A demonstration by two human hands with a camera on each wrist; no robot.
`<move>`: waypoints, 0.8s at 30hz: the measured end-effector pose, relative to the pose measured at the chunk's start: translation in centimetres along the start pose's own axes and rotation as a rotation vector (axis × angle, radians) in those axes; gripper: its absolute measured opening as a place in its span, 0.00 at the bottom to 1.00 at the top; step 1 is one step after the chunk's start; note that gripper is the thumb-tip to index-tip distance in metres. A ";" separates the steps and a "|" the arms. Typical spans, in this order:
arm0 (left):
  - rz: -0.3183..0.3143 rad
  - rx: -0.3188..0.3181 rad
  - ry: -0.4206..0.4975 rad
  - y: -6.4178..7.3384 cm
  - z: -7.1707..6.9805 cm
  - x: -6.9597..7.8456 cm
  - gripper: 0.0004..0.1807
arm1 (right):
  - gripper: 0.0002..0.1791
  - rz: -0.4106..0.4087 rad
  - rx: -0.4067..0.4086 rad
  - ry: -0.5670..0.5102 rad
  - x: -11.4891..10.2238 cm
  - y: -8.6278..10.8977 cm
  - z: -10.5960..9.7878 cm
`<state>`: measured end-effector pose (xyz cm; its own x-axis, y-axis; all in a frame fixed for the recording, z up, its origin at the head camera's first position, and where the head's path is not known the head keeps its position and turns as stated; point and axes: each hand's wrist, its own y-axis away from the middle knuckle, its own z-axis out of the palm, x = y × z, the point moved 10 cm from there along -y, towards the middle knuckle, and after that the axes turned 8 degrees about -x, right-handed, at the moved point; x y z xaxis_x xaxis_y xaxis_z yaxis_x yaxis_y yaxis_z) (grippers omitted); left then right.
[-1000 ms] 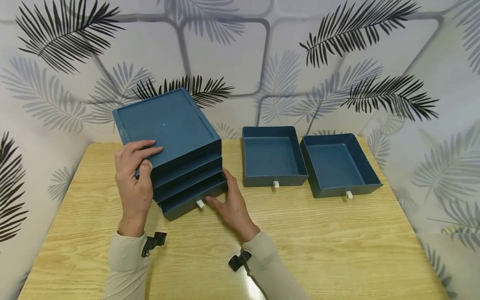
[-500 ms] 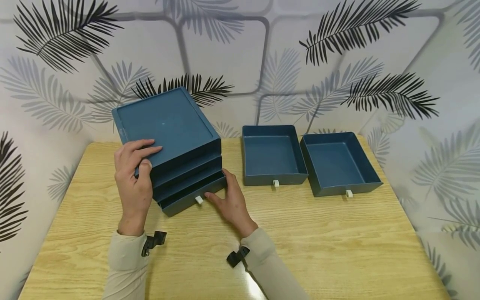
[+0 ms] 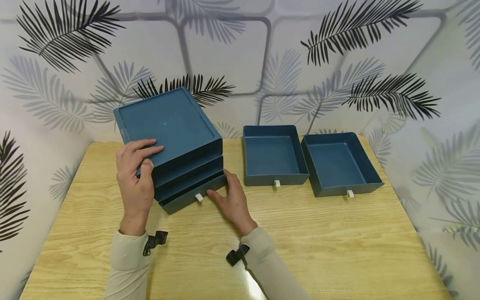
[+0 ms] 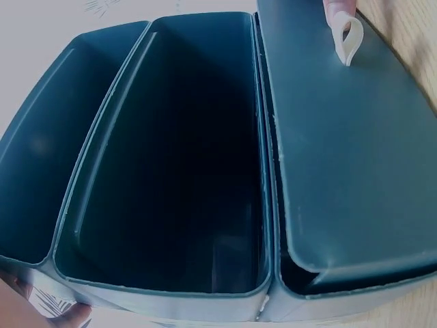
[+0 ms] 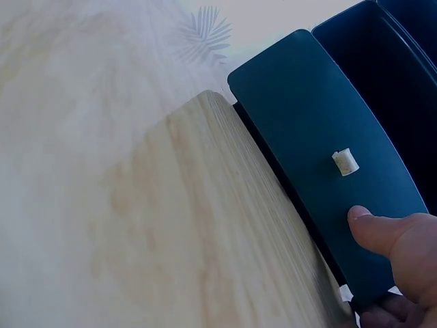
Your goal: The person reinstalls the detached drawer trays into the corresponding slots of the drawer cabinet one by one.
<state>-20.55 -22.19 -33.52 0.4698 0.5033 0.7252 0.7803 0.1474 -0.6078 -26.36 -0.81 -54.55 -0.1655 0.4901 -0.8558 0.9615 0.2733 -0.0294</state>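
Pressing bottom drawer [image 3: 193, 193] nearly flush into cabinet [image 3: 168, 137] at tabletop's [image 3: 300, 241] far-left | right hand [image 3: 233, 200] flat-fingered on its front | left hand [image 3: 135, 183] clamped round cabinet corner | two drawers [image 3: 273, 156] [image 3: 339, 164] out, far-right, slots empty.

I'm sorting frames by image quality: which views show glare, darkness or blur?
Head view: even light, sharp, with a bright glare patch on the wooden table near the right sleeve. Left wrist view: dim, the dark blue plastic drawer unit nearly black inside. Right wrist view: the tabletop is washed out and soft, and the thumb blurs slightly.
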 end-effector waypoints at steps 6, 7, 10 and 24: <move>-0.008 0.004 0.001 -0.1 0.0 0.1 0.21 | 0.42 0.008 0.030 0.013 0.1 -0.3 -0.1; -0.009 0.004 0.001 -0.1 0.0 0.1 0.21 | 0.41 0.002 0.038 0.019 0.0 -0.3 -0.1; -0.009 0.004 0.003 -0.1 -0.1 0.1 0.21 | 0.38 -0.017 0.066 0.041 -0.3 -0.3 -0.3; -0.008 -0.006 -0.032 0.3 0.0 -3.5 0.21 | 0.34 0.028 0.132 0.026 0.0 -0.5 -0.2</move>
<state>-21.97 -23.91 -36.26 0.4503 0.5296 0.7189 0.7865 0.1459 -0.6001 -26.85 -0.74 -54.40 -0.1424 0.5178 -0.8436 0.9860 0.1491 -0.0749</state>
